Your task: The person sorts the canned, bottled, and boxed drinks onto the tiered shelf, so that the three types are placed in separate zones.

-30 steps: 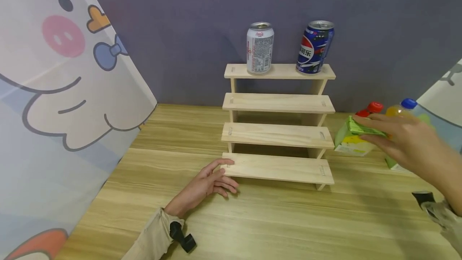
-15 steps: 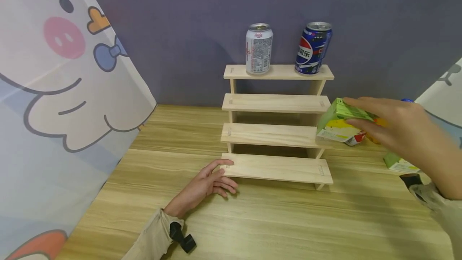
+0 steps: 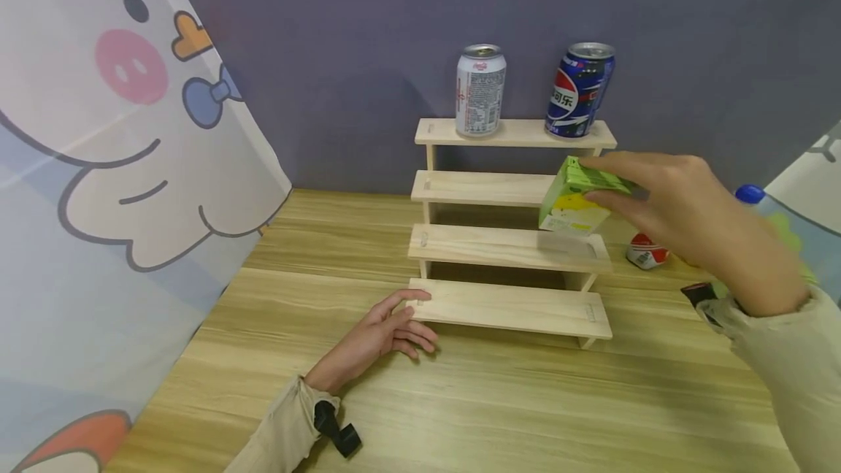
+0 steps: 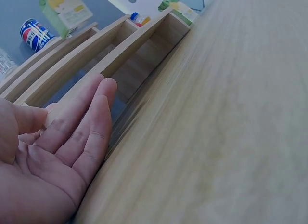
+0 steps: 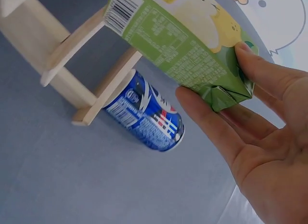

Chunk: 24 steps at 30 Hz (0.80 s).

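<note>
My right hand [image 3: 677, 203] pinches one end of a green and yellow drink carton [image 3: 581, 203] between thumb and fingers. The carton is tilted and overlaps the right end of the second-highest step of the four-level wooden display rack [image 3: 509, 305]. In the right wrist view, the carton [image 5: 183, 46] shows its barcode and printed side. My left hand [image 3: 374, 334] rests at the left end of the lowest step, one finger lying over the board. Its other fingers stretch out in front of the rack, as the left wrist view shows.
A white cola can [image 3: 481, 93] and a blue Pepsi can [image 3: 578, 93] stand on the top step. Right of the rack are a red and white item [image 3: 647, 250] and a blue-capped bottle [image 3: 749, 195]. Another green carton [image 4: 178, 9] shows beyond the rack in the left wrist view.
My right hand has carried the carton left and up from the drinks at the right to over the rack's right side. My left hand has stayed at the lowest step.
</note>
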Each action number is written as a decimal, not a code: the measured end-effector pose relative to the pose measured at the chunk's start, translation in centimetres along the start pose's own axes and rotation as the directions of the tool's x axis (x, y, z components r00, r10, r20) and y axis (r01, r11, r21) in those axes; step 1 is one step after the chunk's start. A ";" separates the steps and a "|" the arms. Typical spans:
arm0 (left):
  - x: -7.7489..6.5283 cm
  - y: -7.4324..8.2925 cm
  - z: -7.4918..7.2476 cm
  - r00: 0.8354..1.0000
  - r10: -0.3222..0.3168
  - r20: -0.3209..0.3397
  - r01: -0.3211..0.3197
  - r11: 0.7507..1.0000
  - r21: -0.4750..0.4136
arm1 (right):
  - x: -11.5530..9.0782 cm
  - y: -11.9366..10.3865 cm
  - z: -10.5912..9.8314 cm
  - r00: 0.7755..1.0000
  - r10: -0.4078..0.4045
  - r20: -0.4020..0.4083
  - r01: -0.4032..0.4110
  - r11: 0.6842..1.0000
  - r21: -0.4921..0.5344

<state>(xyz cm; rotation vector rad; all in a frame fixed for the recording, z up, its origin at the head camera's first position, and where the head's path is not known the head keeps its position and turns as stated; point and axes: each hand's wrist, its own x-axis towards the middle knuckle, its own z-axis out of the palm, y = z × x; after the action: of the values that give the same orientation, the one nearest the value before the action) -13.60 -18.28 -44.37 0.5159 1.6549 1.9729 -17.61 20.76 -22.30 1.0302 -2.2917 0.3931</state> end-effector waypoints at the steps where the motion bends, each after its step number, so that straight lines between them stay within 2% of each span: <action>1: 0.0 0.0 0.0 1.000 -0.001 -0.001 0.001 1.000 -0.001 | 0.3 0.0 0.1 1.000 0.003 0.004 -0.003 1.000 0.011; 10: 0.0 0.0 0.0 1.000 0.002 0.006 -0.002 1.000 0.004 | 4.3 -0.2 1.8 1.000 -0.007 -0.007 0.008 0.996 0.085; 24: 0.1 -0.1 -0.1 1.000 0.012 0.007 -0.012 1.000 0.006 | 9.7 -0.6 5.6 0.996 -0.030 0.080 0.016 0.984 0.179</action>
<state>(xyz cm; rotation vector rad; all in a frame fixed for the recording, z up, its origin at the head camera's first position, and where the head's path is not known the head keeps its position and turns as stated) -13.74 -18.32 -44.53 0.5347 1.6579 1.9731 -24.47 12.01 -20.62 1.1794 -2.3481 0.5645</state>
